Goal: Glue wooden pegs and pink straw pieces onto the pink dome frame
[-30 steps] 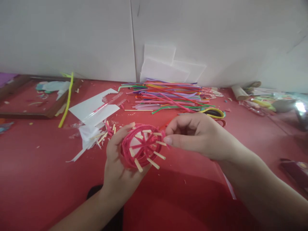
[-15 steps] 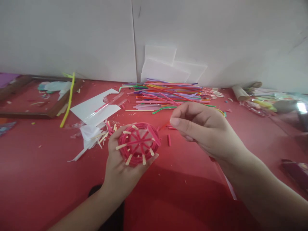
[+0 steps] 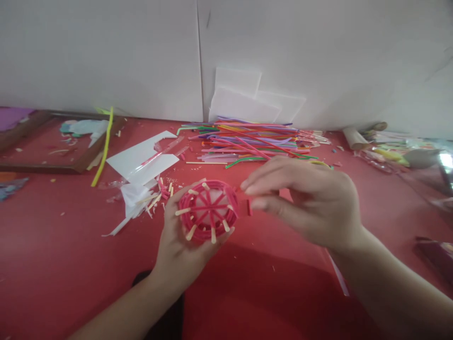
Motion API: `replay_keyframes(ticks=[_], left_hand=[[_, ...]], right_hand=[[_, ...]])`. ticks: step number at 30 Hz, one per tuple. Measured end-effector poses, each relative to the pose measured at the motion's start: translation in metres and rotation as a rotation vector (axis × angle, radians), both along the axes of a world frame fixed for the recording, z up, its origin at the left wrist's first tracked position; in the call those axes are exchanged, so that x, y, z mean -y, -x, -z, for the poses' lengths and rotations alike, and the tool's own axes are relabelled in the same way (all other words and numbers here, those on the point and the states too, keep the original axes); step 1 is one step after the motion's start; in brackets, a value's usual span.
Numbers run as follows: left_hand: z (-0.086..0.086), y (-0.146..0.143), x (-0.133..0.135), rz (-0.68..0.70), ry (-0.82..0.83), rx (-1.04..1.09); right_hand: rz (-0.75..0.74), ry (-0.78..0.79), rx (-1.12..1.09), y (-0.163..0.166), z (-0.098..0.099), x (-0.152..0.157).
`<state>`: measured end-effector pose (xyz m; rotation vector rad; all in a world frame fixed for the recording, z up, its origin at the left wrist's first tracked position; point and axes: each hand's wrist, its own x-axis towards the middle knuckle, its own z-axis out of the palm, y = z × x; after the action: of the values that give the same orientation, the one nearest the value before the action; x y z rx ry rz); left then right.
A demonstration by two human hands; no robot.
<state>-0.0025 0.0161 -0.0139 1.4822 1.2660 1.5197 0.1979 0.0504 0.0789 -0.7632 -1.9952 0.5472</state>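
My left hand [image 3: 187,255] is wrapped around a small pink woven basket [image 3: 208,238], whose wooden sticks poke out around its rim. Pink spokes cross over a pale centre on the side facing me, and a loose pink strip [image 3: 232,200] lies at its right edge. Just right of the basket is my right hand [image 3: 307,203], thumb and fingertips a little apart and slightly blurred; I see nothing between them. A short pink piece [image 3: 249,208] lies on the table close to the right thumb.
A pile of coloured pipe cleaners [image 3: 255,139] lies against the wall, below white sheets [image 3: 244,101]. To the left are a white card [image 3: 141,156], crumpled white scraps [image 3: 136,203], a yellow strip [image 3: 104,146] and a brown frame [image 3: 42,167]. A cardboard tube [image 3: 354,138] lies right.
My right thumb and fingers have parted and come nearer the basket's right edge. The basket, in my left hand, has shifted slightly right in view, as has the background.
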Motion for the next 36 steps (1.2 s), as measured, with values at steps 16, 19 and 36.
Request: replay_keyframes(ticks=[16, 19, 36], left_hand=[[0.006, 0.003, 0.002, 0.119, 0.003, 0.085], [0.005, 0.003, 0.001, 0.122, -0.008, 0.087], [-0.007, 0.007, -0.003, 0.157, 0.386, 0.283]], right_hand=[[-0.076, -0.287, 0.358, -0.011, 0.003, -0.006], [-0.073, -0.276, 0.377, -0.011, 0.003, -0.005], [0.583, -0.058, 0.543, -0.087, -0.008, 0.013]])
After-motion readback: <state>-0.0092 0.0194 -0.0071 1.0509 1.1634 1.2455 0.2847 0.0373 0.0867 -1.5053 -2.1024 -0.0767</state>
